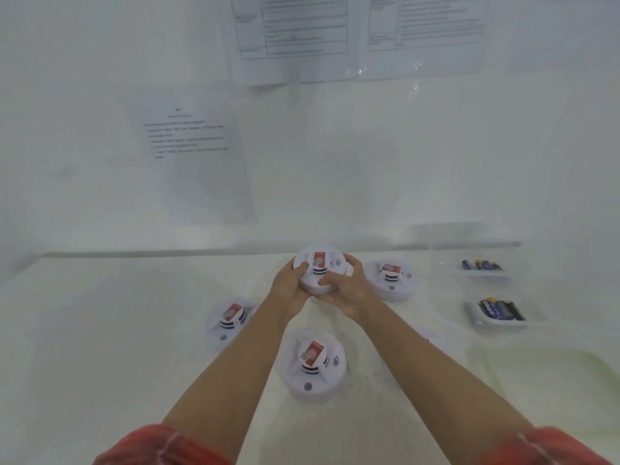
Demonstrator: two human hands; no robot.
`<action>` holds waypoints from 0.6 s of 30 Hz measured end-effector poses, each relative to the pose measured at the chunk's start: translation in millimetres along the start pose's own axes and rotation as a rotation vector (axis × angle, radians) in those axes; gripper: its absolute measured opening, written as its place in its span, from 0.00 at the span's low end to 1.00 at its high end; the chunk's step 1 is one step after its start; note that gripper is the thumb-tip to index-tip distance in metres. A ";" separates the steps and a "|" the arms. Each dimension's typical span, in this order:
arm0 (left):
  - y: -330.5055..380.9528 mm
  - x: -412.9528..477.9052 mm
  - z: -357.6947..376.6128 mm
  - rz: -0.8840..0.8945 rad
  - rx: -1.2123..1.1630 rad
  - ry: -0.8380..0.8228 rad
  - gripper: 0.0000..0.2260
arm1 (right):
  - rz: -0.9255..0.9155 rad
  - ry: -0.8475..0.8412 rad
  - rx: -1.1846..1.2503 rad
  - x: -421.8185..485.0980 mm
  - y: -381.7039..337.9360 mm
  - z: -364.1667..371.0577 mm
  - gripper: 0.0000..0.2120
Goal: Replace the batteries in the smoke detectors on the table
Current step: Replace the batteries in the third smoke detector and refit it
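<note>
Both hands hold one white round smoke detector (pixel 318 263) with a red label, raised near the back of the table. My left hand (pixel 288 286) grips its left rim. My right hand (pixel 345 286) curls round its right and front rim. Three more detectors lie on the white table: one at the left (pixel 229 322), one nearest me (pixel 315 364) and one at the right (pixel 391 278). Blue batteries lie in a far clear tray (pixel 483 265) and a near clear tray (pixel 501 312).
The white table (pixel 117 330) ends at a white wall with printed sheets (pixel 194 152) taped to it. A clear box (pixel 476 245) stands at the back right. A yellowish stain marks the table at the right front.
</note>
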State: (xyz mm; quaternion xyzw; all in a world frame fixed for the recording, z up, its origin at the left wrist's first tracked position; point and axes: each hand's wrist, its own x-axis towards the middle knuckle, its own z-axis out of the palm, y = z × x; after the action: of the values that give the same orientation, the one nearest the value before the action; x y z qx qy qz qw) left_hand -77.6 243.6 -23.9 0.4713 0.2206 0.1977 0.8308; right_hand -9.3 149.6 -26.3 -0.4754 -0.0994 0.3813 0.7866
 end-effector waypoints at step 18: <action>-9.1 18.8 -13.4 -0.044 0.017 0.056 0.17 | -0.002 0.068 0.001 18.1 19.1 -4.1 0.41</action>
State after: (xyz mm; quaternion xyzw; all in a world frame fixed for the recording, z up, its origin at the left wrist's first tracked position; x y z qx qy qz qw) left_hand -68.5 258.7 -41.3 0.4676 0.2557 0.1905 0.8244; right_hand -4.4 164.4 -47.9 -0.4877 -0.0728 0.3639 0.7902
